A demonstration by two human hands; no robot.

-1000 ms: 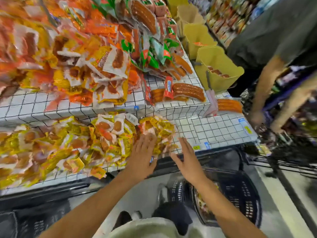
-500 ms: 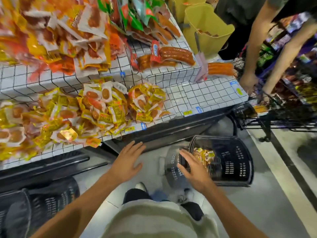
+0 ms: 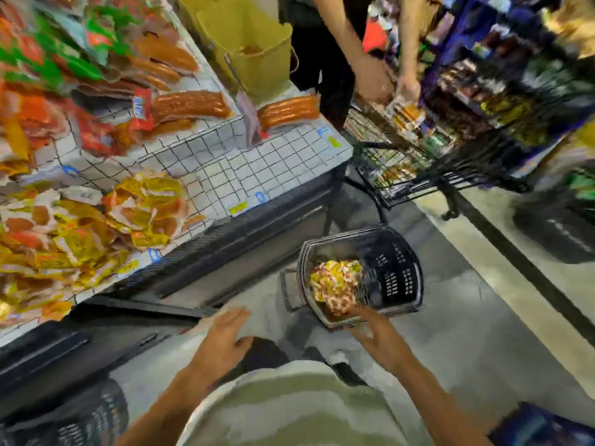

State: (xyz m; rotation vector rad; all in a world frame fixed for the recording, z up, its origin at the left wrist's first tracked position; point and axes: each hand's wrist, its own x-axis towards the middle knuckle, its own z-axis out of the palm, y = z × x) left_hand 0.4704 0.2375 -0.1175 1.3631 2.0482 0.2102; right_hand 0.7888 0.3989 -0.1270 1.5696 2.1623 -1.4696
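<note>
The right hand (image 3: 376, 333) has dropped to the basket (image 3: 397, 278) rim, fingers spread and empty, left hand (image 3: 222, 342) likewise; the packets (image 3: 336, 281) inside look light and slippery, best pinched by a seam.

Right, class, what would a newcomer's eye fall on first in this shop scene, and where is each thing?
First, the bright heap of yellow plastic snack packets inside the black plastic shopping basket on the grey floor, with the right hand reaching at its near rim and the left hand open to its left. Then the spread of yellow and orange sausage packets on the white gridded shelf at left.
</note>
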